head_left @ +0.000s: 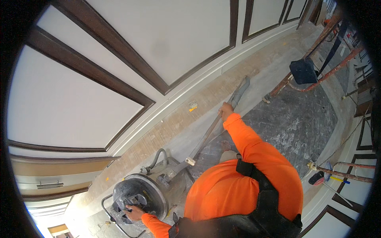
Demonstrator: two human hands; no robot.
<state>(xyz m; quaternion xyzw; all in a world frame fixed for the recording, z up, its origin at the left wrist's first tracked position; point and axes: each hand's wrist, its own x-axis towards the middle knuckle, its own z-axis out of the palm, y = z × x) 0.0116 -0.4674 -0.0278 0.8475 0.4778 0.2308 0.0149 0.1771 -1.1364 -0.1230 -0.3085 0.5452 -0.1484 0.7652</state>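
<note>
A dusty drum-shaped vacuum cleaner [160,200] with a black top stands at the lower left. My left hand [135,213] rests on that black top, fingers stretched out over its middle. My right hand [227,111] is wrapped round a long grey vacuum wand [206,137], raised ahead of me at a slant. The wand's upper end points toward the wall, and its lower end reaches down beside the drum. A grey hose [160,152] curves out of the drum's side.
White wall panels [190,39] with dark wood trim run along the left. Rusty scaffold frames [283,85] and a dark hanging dustpan-like piece [303,71] stand at the right. A small yellow and white item [193,106] lies by the wall. A brush [316,178] lies at the right.
</note>
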